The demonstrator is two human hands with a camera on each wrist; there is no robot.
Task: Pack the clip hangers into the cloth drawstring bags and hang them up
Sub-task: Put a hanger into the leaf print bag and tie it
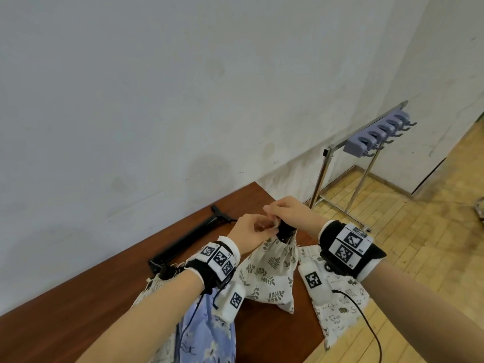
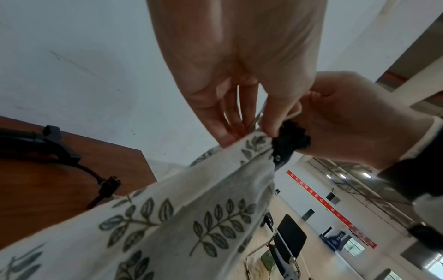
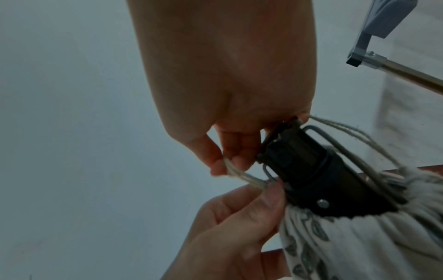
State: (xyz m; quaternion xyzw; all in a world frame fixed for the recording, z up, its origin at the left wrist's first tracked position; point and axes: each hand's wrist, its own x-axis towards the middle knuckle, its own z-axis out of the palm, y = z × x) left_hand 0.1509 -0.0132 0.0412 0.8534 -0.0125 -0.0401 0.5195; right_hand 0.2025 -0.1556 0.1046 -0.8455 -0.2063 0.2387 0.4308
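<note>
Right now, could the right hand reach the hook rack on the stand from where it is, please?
Probably not yet: the right hand pinches the drawstring at the leaf-print bag, and the hook rack stands apart, beyond the table.

Beyond the hands, a grey-white wall (image 1: 183,87). Under them, a reddish-brown wooden worktop (image 1: 78,310). Right of the hands, pale wood plank floor (image 1: 419,231). Behind the hands in the left wrist view, black folding chairs (image 2: 287,238) and a red banner (image 2: 330,208).
</note>
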